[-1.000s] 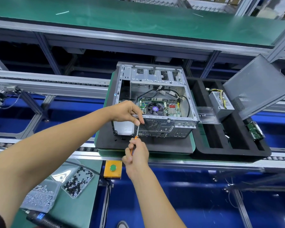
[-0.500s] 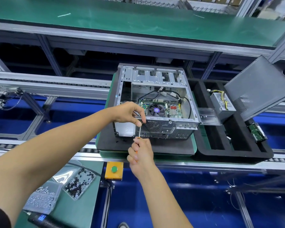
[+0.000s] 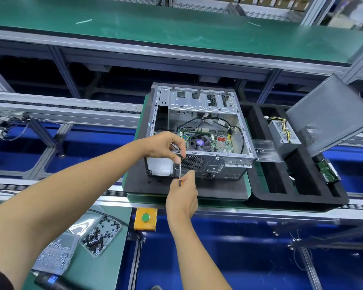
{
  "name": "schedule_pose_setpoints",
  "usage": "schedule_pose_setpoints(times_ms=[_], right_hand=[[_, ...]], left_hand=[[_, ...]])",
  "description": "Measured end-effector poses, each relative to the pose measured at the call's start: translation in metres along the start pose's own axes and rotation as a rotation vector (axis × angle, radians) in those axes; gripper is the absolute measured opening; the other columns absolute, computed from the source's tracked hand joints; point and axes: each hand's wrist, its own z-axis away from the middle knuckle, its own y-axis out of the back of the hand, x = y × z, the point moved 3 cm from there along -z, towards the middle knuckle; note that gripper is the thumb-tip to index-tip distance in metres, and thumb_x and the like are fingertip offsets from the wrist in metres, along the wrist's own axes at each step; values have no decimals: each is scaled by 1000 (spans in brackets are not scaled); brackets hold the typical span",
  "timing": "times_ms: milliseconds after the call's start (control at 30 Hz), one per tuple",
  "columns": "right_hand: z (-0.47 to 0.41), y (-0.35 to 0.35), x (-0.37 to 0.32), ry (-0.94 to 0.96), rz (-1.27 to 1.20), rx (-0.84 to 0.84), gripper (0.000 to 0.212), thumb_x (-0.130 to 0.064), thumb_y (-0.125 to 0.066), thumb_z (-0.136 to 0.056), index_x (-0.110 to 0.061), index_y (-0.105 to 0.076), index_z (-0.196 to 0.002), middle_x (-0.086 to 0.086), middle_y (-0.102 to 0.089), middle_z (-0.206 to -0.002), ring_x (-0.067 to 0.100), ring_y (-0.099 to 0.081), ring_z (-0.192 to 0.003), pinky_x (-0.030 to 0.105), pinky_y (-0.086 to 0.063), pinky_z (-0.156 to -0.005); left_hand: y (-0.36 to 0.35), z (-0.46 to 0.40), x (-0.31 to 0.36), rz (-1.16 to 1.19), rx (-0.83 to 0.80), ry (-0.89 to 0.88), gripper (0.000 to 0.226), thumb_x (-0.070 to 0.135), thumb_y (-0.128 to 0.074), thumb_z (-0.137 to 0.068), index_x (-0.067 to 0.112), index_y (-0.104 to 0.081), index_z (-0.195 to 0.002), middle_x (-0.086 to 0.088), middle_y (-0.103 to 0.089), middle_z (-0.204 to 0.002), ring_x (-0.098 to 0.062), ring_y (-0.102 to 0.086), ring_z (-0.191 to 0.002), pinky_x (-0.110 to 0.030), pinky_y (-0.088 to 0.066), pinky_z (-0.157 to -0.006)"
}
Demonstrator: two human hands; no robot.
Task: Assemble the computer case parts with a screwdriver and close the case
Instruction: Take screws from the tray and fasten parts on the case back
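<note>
Right hand [image 3: 181,197] grips screwdriver [image 3: 179,171] w/ tip at rear panel of computer case [image 3: 199,130]; left hand [image 3: 166,145], at 12 o'clock, pinches shaft near tip—tilt may cause bit slip, likely stripping screw.

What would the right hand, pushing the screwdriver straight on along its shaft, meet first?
Probably the computer case: the right hand aims the screwdriver up at its rear panel beside the fan grille, where the left hand pinches the tip. Depth is unclear.

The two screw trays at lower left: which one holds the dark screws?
The tray nearer the yellow button box: its screws are black; the other tray's are silvery.
</note>
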Motion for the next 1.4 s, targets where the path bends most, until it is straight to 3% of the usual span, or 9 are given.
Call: schedule_pose_setpoints(times_ms=[167,300,367,467,700,900,1033,1167,1400], right_hand=[[-5,-8,4,-422,-849,-389,20,-4,-43,-99,-15,-41,-82,-1,-37,-55,12,-22,-40,20,-19,-38],[-7,-9,13,-614,-1308,-693,39,-12,-49,-102,-18,-36,-66,-5,-26,-49,8,-20,-31,20,-19,-27],[-7,-11,13,-614,-1286,-702,38,-14,-49,-101,-18,-37,-66,-5,-26,-50,8,-20,-32,20,-20,-28],[-8,-12,12,-514,-1019,-498,25,-6,-51,-96,-15,-41,-74,-1,-38,-53,12,-26,-38,21,-22,-34],[-17,0,-4,-120,37,-170,23,-21,-32,-102,-17,-51,-89,-4,-58,-80,20,-50,-67,30,-30,-57],[-27,1,-2,-664,-889,-612,32,-14,-44,-102,-15,-45,-70,-5,-27,-47,11,-18,-33,16,-18,-34],[-22,3,2,-754,-1198,-863,36,-19,-44,-103,-17,-46,-67,-8,-27,-48,6,-21,-30,19,-18,-28],[-16,1,-5,-768,-1262,-869,35,-16,-42,-103,-17,-43,-68,-8,-28,-48,6,-23,-30,19,-22,-28],[-10,3,-14,-505,-917,-525,4,-8,-49,-93,-10,-48,-96,3,-51,-56,16,-42,-42,23,-41,-45]], left_hand=[[1,1,0,14,-5,-3,21,30,-88,-77,32,-74,-91,21,-70,-96,2,-63,-98,-5,-42,-82],[0,1,0,8,-10,-1,21,28,-89,-77,32,-73,-91,22,-69,-97,3,-62,-98,-6,-42,-82],[0,0,0,3,-9,-1,22,26,-89,-77,32,-73,-91,23,-69,-97,4,-62,-97,-5,-41,-81],[0,0,0,-8,-6,0,23,29,-89,-76,34,-73,-91,23,-69,-99,3,-62,-101,-5,-43,-83],[1,-1,1,-12,-28,17,26,30,-90,-74,32,-69,-90,23,-66,-97,4,-59,-100,-22,-44,-87],[0,0,3,14,-41,4,25,27,-89,-77,30,-69,-91,21,-67,-96,1,-60,-98,-24,-44,-87],[0,0,7,23,-121,-10,16,27,-85,-80,30,-78,-94,20,-71,-96,1,-64,-102,-22,-43,-94],[-2,2,2,60,-103,-14,12,26,-83,-81,33,-80,-91,18,-71,-98,-10,-61,-118,-5,-40,-92],[-2,4,2,58,-102,-33,14,20,-81,-85,34,-78,-86,6,-75,-102,-20,-61,-121,0,-38,-88]])
